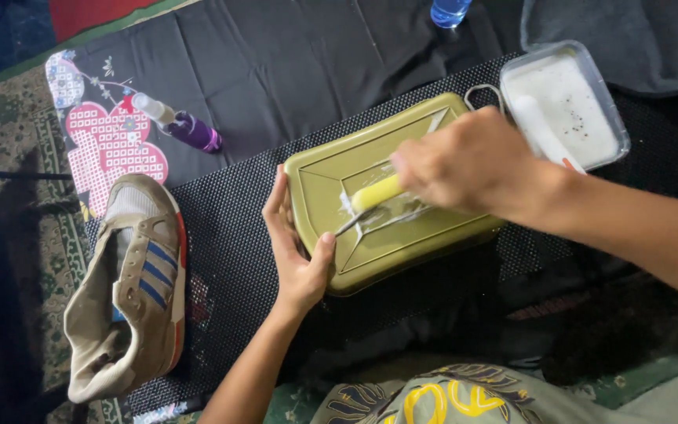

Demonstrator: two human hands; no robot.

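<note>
The olive-green rectangular lid lies flat at the middle of the frame on a black dotted mat, its long axis running from lower left to upper right; the left hand clasps its lower-left short end, fingers along the edge and thumb pressed onto the top face, so that grip is closed on the lid. The right hand comes in from the right side of the frame and is closed around a brush with a yellow handle; the brush head rests on the recessed centre panel of the lid, where white foam is smeared. The brush points down and to the left, roughly along the lid's long axis, toward the left hand's thumb; the right hand sits over the lid's upper-right half, the left at the opposite end.

At the upper right a clear plastic tub holds white foamy liquid, just beside the lid's far corner. At the lower left a beige sneaker with blue stripes lies on its side; above it lies a small purple spray bottle on dark cloth; a blue bottle shows at the top edge.
</note>
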